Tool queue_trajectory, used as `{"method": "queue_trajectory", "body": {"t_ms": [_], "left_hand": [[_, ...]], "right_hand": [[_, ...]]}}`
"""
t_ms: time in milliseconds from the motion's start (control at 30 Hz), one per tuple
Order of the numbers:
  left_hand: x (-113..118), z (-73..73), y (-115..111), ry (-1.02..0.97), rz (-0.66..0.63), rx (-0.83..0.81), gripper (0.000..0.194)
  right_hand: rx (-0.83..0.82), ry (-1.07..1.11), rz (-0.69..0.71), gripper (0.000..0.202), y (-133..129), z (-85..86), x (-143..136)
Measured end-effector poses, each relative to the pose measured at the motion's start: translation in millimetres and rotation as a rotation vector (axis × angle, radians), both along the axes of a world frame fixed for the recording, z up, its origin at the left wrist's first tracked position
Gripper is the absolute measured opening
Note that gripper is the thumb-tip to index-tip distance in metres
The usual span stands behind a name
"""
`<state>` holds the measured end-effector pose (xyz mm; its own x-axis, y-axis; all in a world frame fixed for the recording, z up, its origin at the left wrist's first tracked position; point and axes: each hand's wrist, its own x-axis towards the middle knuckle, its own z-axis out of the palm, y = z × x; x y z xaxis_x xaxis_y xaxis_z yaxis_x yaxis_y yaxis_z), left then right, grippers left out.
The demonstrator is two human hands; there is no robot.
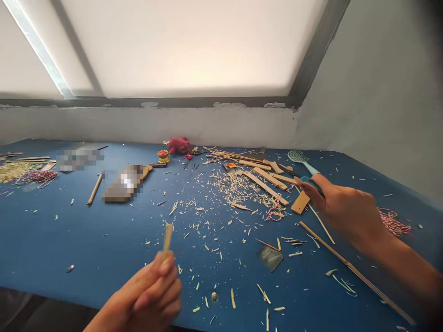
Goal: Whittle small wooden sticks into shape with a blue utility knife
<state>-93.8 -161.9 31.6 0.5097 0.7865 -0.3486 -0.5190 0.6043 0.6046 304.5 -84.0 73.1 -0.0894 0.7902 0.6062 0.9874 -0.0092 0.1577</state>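
Observation:
Low in the view, my left hand (150,290) is closed, pinching a short pale bamboo strip (167,237) upright between thumb and forefinger. Over the right side of the table, my right hand (349,210) wraps round a blue-handled knife (310,181). Its dark narrow front end points left, over the wooden pieces, and is partly hard to make out. Just under the knife lies a small flat wooden tag (300,202) with a hole. Flat wooden strips (266,186) and a heap of shavings (238,189) lie to the left of my right hand.
A long thin stick (356,269) lies at the right, near a grey square of sandpaper (270,257). At the back are a green hairbrush (298,157), a red plush toy (179,145) and a small gold pot (163,157). Patterned cord (394,222) lies beyond my right wrist.

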Motion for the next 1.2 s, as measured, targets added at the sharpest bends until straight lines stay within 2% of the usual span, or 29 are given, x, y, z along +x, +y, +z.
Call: {"method": "queue_trajectory", "body": {"t_ms": [33,67,100,233,367,467,600,700,867,1000,1200], "left_hand": [[19,21.3,12,0.033,-0.063,0.015,0.019],[36,34.4,22,0.094,-0.129,0.055,0.021],[48,40.3,30,0.150,-0.180,0.127,0.025],[72,31.6,57,0.391,-0.285,0.329,0.032],[89,28.0,79,0.409,-0.341,0.519,0.035],[100,26.9,90,0.377,-0.336,0.576,0.038],[103,15.6,99,0.302,-0.313,0.524,0.041],[99,7.1,101,0.281,-0.323,0.456,0.039],[92,4.5,102,0.324,-0.389,0.408,0.039],[90,5.6,102,0.368,-0.392,0.455,0.031],[91,5.5,100,0.437,-0.386,0.640,0.035]], "right_hand": [[-0.008,0.001,0.002,0.051,0,-1.9,-1],[-0.008,0.005,0.005,0.052,0,-2.6,-1],[-0.006,0.006,0.017,0.052,0,-2.4,-1],[0.014,-0.011,0.146,0.053,-3,0.5,-13],[0.076,-0.058,0.308,0.049,-6,-1.6,-40],[0.090,-0.047,0.403,0.047,-6,-5.6,-56],[0.053,0.034,0.462,0.047,-6,-16.5,-66],[-0.039,0.099,0.469,0.044,-6,-28.2,-67],[-0.139,0.146,0.492,0.040,-8,-39.5,-67],[-0.145,0.159,0.520,0.040,-11,-40.4,-67],[-0.180,0.186,0.501,0.037,-13,-41.9,-69]]}}
